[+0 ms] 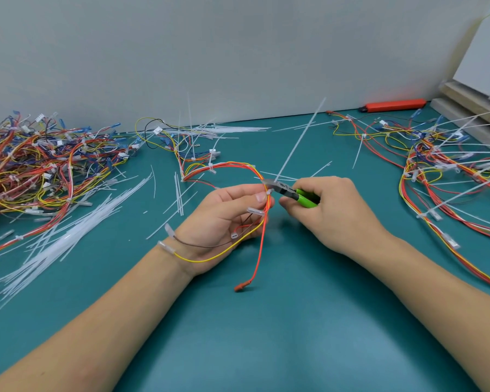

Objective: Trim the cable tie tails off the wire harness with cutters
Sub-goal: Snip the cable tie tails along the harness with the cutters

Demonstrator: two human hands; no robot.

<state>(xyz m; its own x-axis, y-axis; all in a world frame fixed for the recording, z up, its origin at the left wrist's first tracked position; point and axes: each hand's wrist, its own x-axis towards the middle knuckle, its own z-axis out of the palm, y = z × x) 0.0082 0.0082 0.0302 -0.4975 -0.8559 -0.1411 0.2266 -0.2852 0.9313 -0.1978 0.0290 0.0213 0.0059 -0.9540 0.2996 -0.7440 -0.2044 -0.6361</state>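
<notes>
Near the middle of the teal desk (266, 335), the left hand (227, 219) lies palm up and pinches a wire harness (238, 166) of red, orange and yellow wires between thumb and fingertips, right at a white cable tie (268, 191) that binds the bundle. From that pinch the harness arches up and back toward the desk's far edge, while its loose ends hang down across the palm and wrist, one orange lead trailing to the desk surface. The right hand (326, 210) is curled round the green handles of the cutters (290, 192), whose dark nose points left and meets the harness at the tie, just beside the left fingertips. A long white tie tail (300, 138) rises from there, slanting up and to the right. How far the blades are closed cannot be told. A heap of harnesses (40, 165) lies at the far left of the desk, another heap (441, 165) along the right edge, and loose ties (68, 236) lie scattered at the left.
</notes>
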